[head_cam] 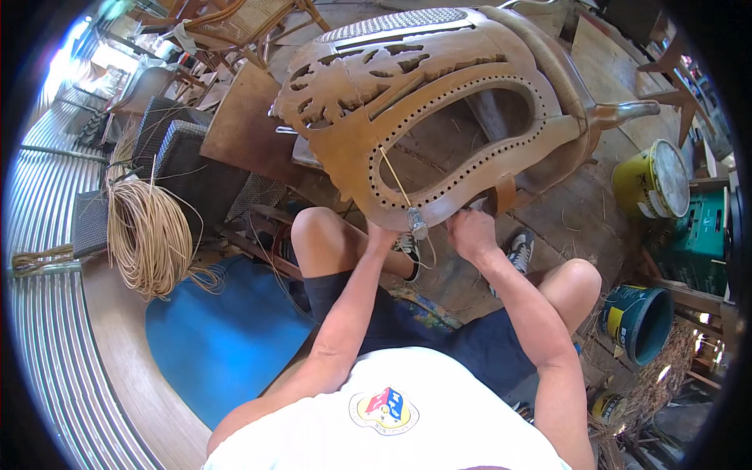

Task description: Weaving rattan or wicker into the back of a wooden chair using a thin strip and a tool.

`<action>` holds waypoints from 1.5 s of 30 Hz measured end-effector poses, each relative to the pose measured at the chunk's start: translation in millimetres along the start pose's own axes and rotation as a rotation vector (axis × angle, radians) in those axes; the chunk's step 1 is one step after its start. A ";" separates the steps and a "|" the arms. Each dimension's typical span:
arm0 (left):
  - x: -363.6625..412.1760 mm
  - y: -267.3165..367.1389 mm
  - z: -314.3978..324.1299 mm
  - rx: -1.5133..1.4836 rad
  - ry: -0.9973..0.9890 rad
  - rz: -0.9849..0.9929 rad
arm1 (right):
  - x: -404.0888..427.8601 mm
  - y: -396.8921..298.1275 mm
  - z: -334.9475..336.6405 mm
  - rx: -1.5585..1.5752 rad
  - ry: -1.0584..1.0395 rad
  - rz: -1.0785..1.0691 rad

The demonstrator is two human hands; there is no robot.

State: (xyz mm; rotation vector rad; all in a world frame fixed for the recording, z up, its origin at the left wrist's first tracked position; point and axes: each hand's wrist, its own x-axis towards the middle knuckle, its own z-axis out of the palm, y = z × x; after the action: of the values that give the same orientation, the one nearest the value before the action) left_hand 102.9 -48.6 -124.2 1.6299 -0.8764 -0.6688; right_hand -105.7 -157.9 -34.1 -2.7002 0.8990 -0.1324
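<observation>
Before me a carved wooden chair (pixel 338 150) lies tipped over, its side panel facing up. Small drilled holes ring the panel's large curved opening. From a hole at the left of that opening, a pale cane strand (pixel 395 176) runs taut down to a silvery wrapped lump (pixel 417 223) at the panel's near rim. A loose cane tail (pixel 433 255) hangs below. My left hand (pixel 383 234) is at the near rim, left of the lump, its fingers hidden beneath the wood. My right hand (pixel 473 234) is curled at the same rim, right of the lump, fingertips hidden.
A coil of cane (pixel 150 238) hangs at left above a blue sheet (pixel 223 335). On the right are a yellow bucket (pixel 631 179), a green crate (pixel 699 226) and a dark green bucket (pixel 617 323). A cane-backed chair (pixel 241 23) stands behind.
</observation>
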 end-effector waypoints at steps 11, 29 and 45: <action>39.5 69.4 -40.8 -0.147 0.043 0.104 | -27.7 10.9 -15.2 0.062 -0.199 0.039; 45.0 82.6 -33.4 -1.075 -0.202 -0.123 | -37.1 16.4 -22.5 0.108 -0.242 0.041; 52.7 74.6 -29.5 -0.919 0.010 -0.138 | -38.4 15.1 -23.3 0.121 -0.247 0.036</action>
State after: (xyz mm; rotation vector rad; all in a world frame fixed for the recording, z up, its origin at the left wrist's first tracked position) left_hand 141.5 -84.1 -43.8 0.8573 -0.3408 -0.9728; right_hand -149.2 -152.2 -16.2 -2.5172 0.8359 0.1473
